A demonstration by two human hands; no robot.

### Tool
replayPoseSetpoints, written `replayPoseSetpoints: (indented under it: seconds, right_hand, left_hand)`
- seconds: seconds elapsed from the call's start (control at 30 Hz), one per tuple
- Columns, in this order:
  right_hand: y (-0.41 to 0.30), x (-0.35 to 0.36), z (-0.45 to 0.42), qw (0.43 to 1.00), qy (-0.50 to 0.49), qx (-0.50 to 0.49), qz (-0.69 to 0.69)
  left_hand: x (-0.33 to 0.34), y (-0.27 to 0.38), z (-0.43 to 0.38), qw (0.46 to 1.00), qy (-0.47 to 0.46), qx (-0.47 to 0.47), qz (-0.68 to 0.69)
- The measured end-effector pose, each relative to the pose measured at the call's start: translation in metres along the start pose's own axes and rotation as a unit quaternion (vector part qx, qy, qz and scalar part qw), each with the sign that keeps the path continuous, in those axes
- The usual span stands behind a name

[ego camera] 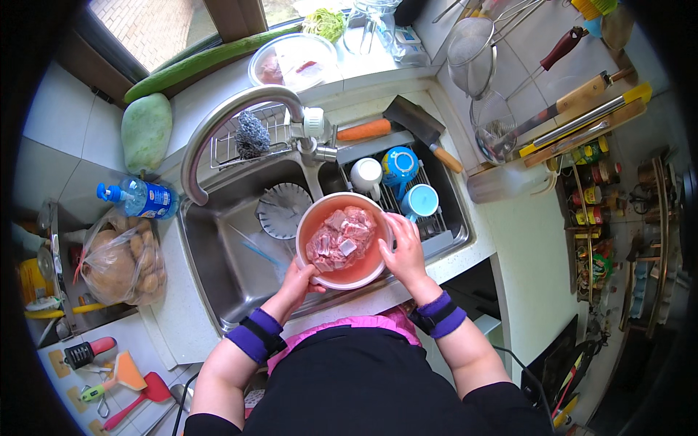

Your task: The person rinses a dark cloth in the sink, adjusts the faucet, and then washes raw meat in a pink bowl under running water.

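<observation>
Both hands grip a round white bowl point(388, 240) over the front of the double sink. Pinkish liquid fills it, around a heap of raw meat chunks point(342, 237), some showing pale bone. My left hand point(297, 283) has the near-left rim, thumb on top and fingers against the outer wall. On the right rim lies my right hand point(404, 250), its fingers spread along the edge. Beyond the bowl, in the left basin point(229, 261), a round dish with a dark-marked rim point(284, 210) rests under the steel faucet point(245, 95). The bowl hides part of the sink divider.
In the right basin stand a white mug point(366, 174) and two blue cups point(421, 201) on a rack. Behind them lie a cleaver point(415, 125) and a carrot point(363, 130). A soap bottle point(147, 199) and a bag of potatoes point(125, 256) flank the left edge.
</observation>
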State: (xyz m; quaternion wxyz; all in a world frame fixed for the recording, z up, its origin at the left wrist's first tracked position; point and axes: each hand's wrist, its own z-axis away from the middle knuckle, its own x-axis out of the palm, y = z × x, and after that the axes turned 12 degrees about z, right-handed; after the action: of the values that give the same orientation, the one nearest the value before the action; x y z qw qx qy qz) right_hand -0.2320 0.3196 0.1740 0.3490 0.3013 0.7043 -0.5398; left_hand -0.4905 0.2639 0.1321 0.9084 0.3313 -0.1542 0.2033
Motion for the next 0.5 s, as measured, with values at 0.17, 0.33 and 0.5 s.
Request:
replayPoseSetpoints:
  seconds: [0.17, 0.33, 0.5]
  right_hand:
    - [-0.012, 0.008, -0.020, 0.988, -0.036, -0.111, 0.105]
    - [-0.012, 0.021, -0.022, 0.983, -0.037, -0.095, 0.154]
    - [-0.008, 0.032, -0.022, 0.982, -0.051, -0.074, 0.167]
  left_hand:
    - [0.007, 0.004, 0.001, 1.000, 0.000, 0.004, -0.020]
    - [0.009, 0.009, 0.003, 0.998, 0.001, 0.012, -0.061]
    - [0.009, 0.008, 0.003, 0.998, 0.003, 0.014, -0.062]
